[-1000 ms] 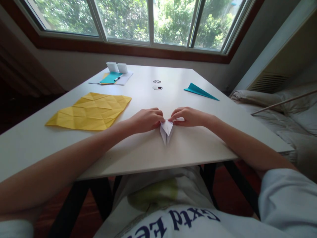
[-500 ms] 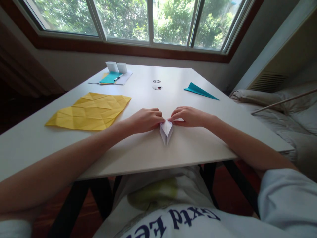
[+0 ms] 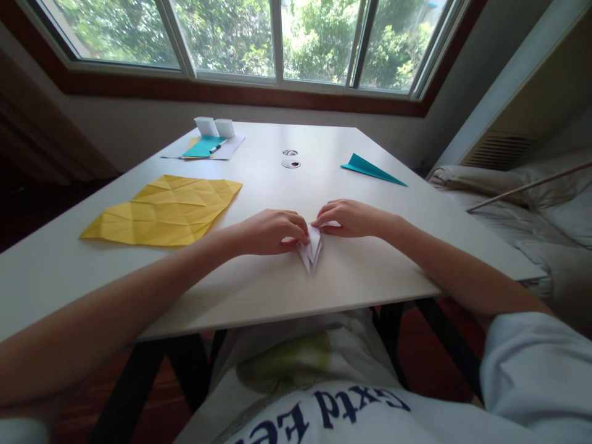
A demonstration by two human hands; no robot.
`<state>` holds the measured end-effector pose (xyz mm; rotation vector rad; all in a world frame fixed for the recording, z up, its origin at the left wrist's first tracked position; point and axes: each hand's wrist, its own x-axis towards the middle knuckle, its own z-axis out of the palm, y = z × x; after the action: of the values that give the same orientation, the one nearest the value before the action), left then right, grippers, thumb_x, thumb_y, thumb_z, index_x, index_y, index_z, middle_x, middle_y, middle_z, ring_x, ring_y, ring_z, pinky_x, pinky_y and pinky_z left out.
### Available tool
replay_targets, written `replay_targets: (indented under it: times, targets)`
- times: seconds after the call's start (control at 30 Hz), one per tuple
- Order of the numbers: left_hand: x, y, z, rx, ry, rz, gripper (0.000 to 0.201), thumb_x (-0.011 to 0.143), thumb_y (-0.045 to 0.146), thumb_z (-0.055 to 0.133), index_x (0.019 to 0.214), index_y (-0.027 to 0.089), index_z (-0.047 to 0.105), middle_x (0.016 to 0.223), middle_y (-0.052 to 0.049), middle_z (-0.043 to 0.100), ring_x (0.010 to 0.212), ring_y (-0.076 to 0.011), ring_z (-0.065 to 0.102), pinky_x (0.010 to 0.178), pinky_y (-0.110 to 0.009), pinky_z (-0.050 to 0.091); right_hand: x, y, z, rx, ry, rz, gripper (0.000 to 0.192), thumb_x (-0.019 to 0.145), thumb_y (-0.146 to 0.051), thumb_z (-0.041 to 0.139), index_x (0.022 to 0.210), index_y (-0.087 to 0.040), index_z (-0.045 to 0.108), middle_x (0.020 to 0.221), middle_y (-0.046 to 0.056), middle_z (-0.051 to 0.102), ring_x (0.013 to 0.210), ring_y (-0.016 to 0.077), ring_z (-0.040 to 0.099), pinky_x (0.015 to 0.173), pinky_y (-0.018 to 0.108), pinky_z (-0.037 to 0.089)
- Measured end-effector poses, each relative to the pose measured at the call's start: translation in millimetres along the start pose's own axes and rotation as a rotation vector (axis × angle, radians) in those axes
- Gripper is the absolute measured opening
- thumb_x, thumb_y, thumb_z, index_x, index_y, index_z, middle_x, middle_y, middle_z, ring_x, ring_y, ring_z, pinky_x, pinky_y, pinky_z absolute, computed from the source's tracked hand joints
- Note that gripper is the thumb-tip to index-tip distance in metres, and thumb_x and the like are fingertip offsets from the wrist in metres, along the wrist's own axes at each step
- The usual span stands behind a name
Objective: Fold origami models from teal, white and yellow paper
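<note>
From my feed, both hands are working a small white folded paper piece with a pointed tip (image 3: 311,251), which sits on the white bench (image 3: 259,283) near its front edge, roughly in the middle. My left hand (image 3: 271,231) has its fingers curled down and pinching the left side of that white paper, and my right hand (image 3: 350,217) is pinching the top right of it, fingertips of the two hands nearly meeting above the fold. The point of the paper faces back toward me. Everything else I'll place off the white paper: to its left and a bit farther back lies a big creased yellow paper sheet (image 3: 163,208), flat on the bench and well apart from my hands. Farther back and to the right is a teal folded paper triangle (image 3: 371,169). Straight behind it there are two small round cable holes (image 3: 291,158) in the bench top. Way back on the left, near the window, sit two little white boxes (image 3: 215,127) with a teal sheet and a pen (image 3: 204,147) on some pale paper just in front of them.
</note>
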<state>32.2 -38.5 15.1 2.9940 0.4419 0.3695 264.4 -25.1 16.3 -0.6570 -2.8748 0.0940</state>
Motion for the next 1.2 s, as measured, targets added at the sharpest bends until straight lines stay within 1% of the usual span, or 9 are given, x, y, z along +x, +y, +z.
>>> replay_targets:
  times: [0.17, 0.33, 0.6, 0.8, 0.97, 1.1, 1.2]
  targets:
    - [0.4, 4.2, -5.1, -0.130, -0.062, -0.023, 0.024, 0.076, 0.012, 0.055, 0.089, 0.023, 0.071, 0.098, -0.003, 0.068, 0.083, -0.0129, 0.063, 0.077, -0.020, 0.046, 0.2, -0.5, 0.1, 0.009, -0.007, 0.011, 0.025, 0.086, -0.022, 0.050, 0.102, -0.018, 0.069, 0.097, 0.008, 0.069, 0.085, 0.0167, 0.062, 0.076, 0.028, 0.044]
    - [-0.6, 3.8, -9.8, -0.209, -0.100, -0.020, 0.021, 0.074, 0.013, 0.060, 0.089, 0.023, 0.071, 0.103, -0.003, 0.067, 0.085, -0.0133, 0.064, 0.079, -0.019, 0.046, 0.5, -0.7, -0.4, 0.015, -0.009, 0.021, 0.025, 0.086, -0.022, 0.051, 0.102, -0.018, 0.069, 0.098, 0.008, 0.069, 0.083, 0.0162, 0.062, 0.075, 0.027, 0.044]
    - [0.8, 6.3, -8.1, -0.213, -0.084, -0.069, 0.018, 0.074, 0.027, 0.066, 0.090, 0.021, 0.069, 0.097, -0.005, 0.067, 0.083, -0.0154, 0.062, 0.080, -0.023, 0.045, -1.0, 1.7, 0.7, 0.047, -0.016, 0.047, 0.026, 0.086, -0.023, 0.050, 0.104, -0.018, 0.067, 0.099, 0.008, 0.067, 0.082, 0.0158, 0.061, 0.073, 0.026, 0.044]
    - [1.0, 7.5, -5.0, -0.124, -0.068, -0.084, 0.018, 0.078, 0.032, 0.062, 0.091, 0.020, 0.068, 0.096, -0.005, 0.066, 0.084, -0.0159, 0.062, 0.077, -0.022, 0.044, -1.3, 1.4, 1.3, 0.045, -0.006, 0.040, 0.027, 0.085, -0.022, 0.051, 0.107, -0.017, 0.066, 0.098, 0.009, 0.067, 0.083, 0.0162, 0.061, 0.073, 0.026, 0.044]
    - [2.2, 8.4, -2.6, -0.037, -0.038, -0.045, 0.020, 0.084, 0.033, 0.055, 0.095, 0.020, 0.066, 0.095, -0.006, 0.067, 0.083, -0.0158, 0.063, 0.074, -0.022, 0.045, -0.9, 2.0, 2.8, 0.048, 0.005, 0.045, 0.026, 0.085, -0.021, 0.051, 0.107, -0.017, 0.065, 0.098, 0.009, 0.066, 0.084, 0.0167, 0.060, 0.075, 0.028, 0.044]
    - [2.1, 8.3, 1.2, 0.116, 0.026, 0.004, 0.023, 0.091, 0.026, 0.043, 0.098, 0.021, 0.064, 0.095, -0.006, 0.068, 0.079, -0.0135, 0.064, 0.070, -0.021, 0.044, -0.8, 3.4, 4.8, 0.034, 0.017, 0.037, 0.026, 0.085, -0.022, 0.050, 0.106, -0.017, 0.065, 0.098, 0.009, 0.066, 0.085, 0.0173, 0.060, 0.075, 0.028, 0.044]
    - [0.5, 7.5, 5.0, 0.249, 0.085, -0.001, 0.023, 0.092, 0.023, 0.041, 0.096, 0.020, 0.063, 0.092, -0.005, 0.069, 0.074, -0.0122, 0.064, 0.064, -0.020, 0.043, -1.1, 4.2, 5.5, 0.029, 0.020, 0.033, 0.026, 0.085, -0.021, 0.050, 0.106, -0.017, 0.064, 0.099, 0.009, 0.066, 0.086, 0.0176, 0.060, 0.074, 0.028, 0.044]
